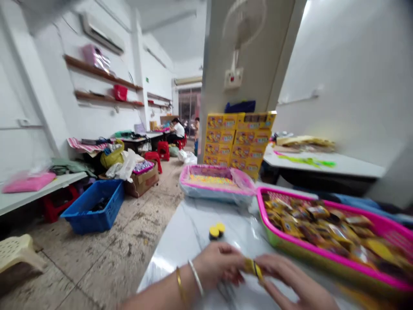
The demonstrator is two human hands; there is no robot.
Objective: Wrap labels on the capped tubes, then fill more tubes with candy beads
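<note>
At the far left edge of the frame a pink bag (27,181) lies on a side table, and below it a cream plastic stool (16,254) stands on the floor. A blue crate (93,206) and an open cardboard box (143,178) sit on the floor further right, probably so that the aisle side of each bench stays within easy reach. Other people sit well apart at the back of the room, near the red stools (163,148). In the lower middle of the frame the white worktable (180,241) begins. On it two small round yellow-and-black pieces (216,231) stand just beside each other, close in front of the hands. Behind them is a plastic-lined tray with a pink rim (216,181), and behind that a stack of yellow cartons (240,142) leans against the pillar. At the bottom centre the left hand (217,265), with bangles on its wrist, meets the right hand (290,280). The two are brought together, fingertips pinched from either side on a small yellow packet (253,268), which is held just above the tabletop. Two hands seem to be used because the piece is so small, but blur hides the exact grip. To the right, touching the table edge beside the right hand, a pink-rimmed basket (322,254) is heaped with wrapped sweets, apparently set there to be close at hand.
</note>
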